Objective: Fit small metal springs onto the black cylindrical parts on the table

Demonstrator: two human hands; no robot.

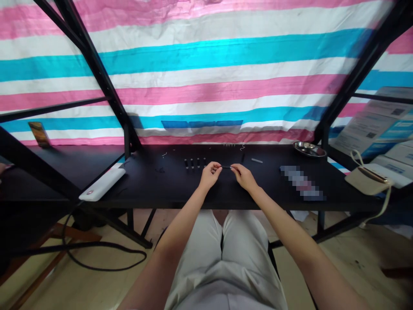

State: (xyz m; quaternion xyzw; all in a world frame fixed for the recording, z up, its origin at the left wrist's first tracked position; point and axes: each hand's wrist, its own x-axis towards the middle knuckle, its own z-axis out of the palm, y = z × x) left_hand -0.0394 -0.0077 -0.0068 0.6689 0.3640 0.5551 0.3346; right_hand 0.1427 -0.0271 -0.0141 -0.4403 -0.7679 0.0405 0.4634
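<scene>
Thin dark rod (226,166), both ends behind fingers (218,169)

A black counter (161,189), a tarp (206,64) striped pink, white and turquoise, pale grey trousers (222,262), a silver dish (309,149), a white slab (102,184).

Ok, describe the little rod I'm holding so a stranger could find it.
On the black table, look mid-front. The thin dark rod bridges the left hand and the right hand, pinched at each end. Unlike the short dark pegs standing upright to its left, it lies level.
</scene>
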